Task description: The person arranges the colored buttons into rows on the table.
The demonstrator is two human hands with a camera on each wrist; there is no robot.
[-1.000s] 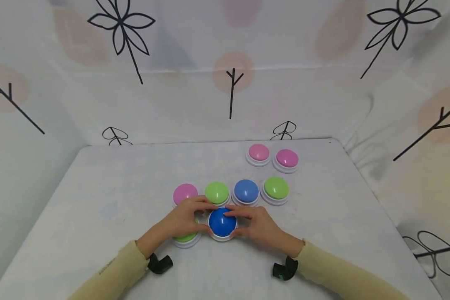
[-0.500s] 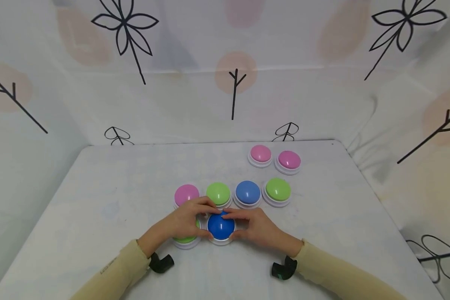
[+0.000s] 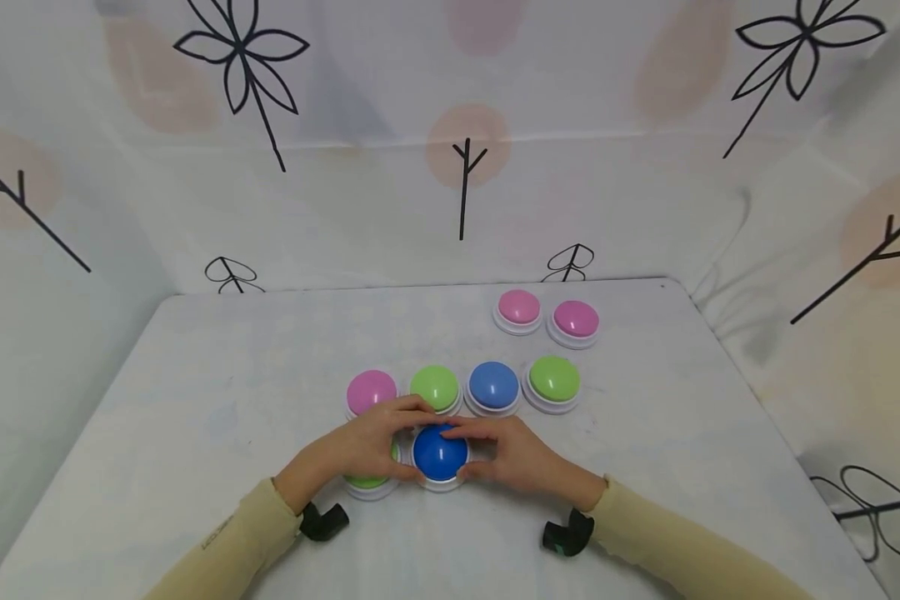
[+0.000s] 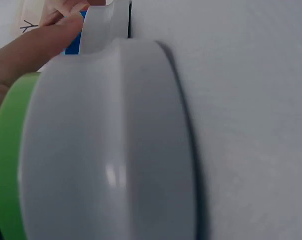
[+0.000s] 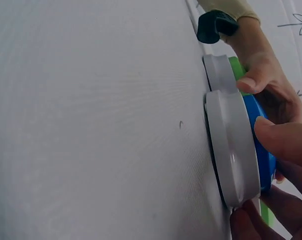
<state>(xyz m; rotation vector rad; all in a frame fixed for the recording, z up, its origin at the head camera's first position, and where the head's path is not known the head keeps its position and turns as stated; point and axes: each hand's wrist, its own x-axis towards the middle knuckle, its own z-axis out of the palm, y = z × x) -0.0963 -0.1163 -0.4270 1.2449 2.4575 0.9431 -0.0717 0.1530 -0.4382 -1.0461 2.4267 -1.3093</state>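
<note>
A dark blue dome push button (image 3: pixel 440 456) on a round white base sits on the white table, held between both hands. My left hand (image 3: pixel 375 437) grips its left side, thumb at the near edge and fingers at the far edge. From the right, my right hand (image 3: pixel 516 454) pinches it the same way; in the right wrist view the thumb presses the blue dome (image 5: pixel 260 150). Beneath the left hand, partly hidden, is a green button (image 3: pixel 367 483); its white base (image 4: pixel 96 150) fills much of the left wrist view.
Behind the hands runs a row of buttons: pink (image 3: pixel 371 390), green (image 3: pixel 434 387), lighter blue (image 3: pixel 493 385) and another green one (image 3: pixel 555 379). Two pink buttons, one paler (image 3: pixel 519 307) and one deeper (image 3: pixel 576 319), stand farther back. Patterned white cloth (image 3: pixel 345 208) surrounds the table (image 3: pixel 232 375).
The dark blue button has slid slightly toward me and to the left, opening a small gap from the green button behind it. Both hands have kept their grip.
</note>
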